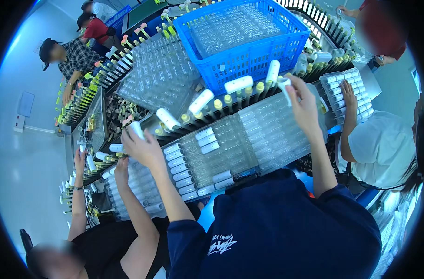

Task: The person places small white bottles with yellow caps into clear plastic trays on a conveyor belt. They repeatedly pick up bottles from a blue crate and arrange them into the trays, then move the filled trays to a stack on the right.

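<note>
My left hand has its fingers closed around a white rounded plastic casing at the row of pegs. Further right, my right hand grips another white casing over the same row. Between my hands, several white casings sit tilted on pegs with yellowish tips. In front of me lies a clear blister tray with white casings in its left column and a few more at its upper and lower edges. A second clear tray lies beside it.
A blue plastic crate full of clear trays stands beyond the pegs, with stacked clear trays to its left. A co-worker's hands work close on my left. Another co-worker's hand rests on a filled tray at right.
</note>
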### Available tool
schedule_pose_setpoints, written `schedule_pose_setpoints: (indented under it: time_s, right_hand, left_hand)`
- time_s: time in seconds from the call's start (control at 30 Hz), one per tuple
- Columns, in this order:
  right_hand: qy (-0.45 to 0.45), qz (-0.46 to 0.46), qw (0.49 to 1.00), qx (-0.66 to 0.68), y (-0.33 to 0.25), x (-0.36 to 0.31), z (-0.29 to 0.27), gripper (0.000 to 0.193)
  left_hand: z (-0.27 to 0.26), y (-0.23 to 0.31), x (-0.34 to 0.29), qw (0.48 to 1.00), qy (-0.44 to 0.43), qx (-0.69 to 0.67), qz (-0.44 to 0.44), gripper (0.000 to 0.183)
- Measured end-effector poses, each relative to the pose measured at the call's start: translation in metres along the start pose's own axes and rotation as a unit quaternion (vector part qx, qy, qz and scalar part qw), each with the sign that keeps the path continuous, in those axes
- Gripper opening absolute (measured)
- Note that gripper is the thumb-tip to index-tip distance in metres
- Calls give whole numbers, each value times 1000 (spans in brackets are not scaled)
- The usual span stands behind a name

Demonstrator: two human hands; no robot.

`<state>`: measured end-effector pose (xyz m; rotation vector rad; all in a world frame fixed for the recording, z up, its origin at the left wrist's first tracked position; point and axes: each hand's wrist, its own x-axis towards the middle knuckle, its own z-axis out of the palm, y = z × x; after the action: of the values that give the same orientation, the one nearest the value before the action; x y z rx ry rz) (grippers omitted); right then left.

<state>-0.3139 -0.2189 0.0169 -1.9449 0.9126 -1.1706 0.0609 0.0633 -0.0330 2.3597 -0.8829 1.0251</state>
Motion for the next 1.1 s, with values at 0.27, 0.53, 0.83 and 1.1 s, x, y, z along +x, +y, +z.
schedule_pose_setpoints:
  time_s: [0.27,0.53,0.83,1.1]
  right_hand:
    - [91,-24,984,-153,70,88,-30,36]
    - [-109,40,992,-50,0,100,-14,33]
    - [-24,-27,988,-151,14,53,86,35]
    - [-96,-217,898,-371,-30,12,190,28]
  left_hand:
    - [-23,79,-181,960,-184,-212,-22,33]
    - [-54,84,-212,929,-248,-256,-97,18]
    - [-49,86,-196,924,-276,-252,-80,17]
    - [-63,56,-217,878,-432,-204,39,26]
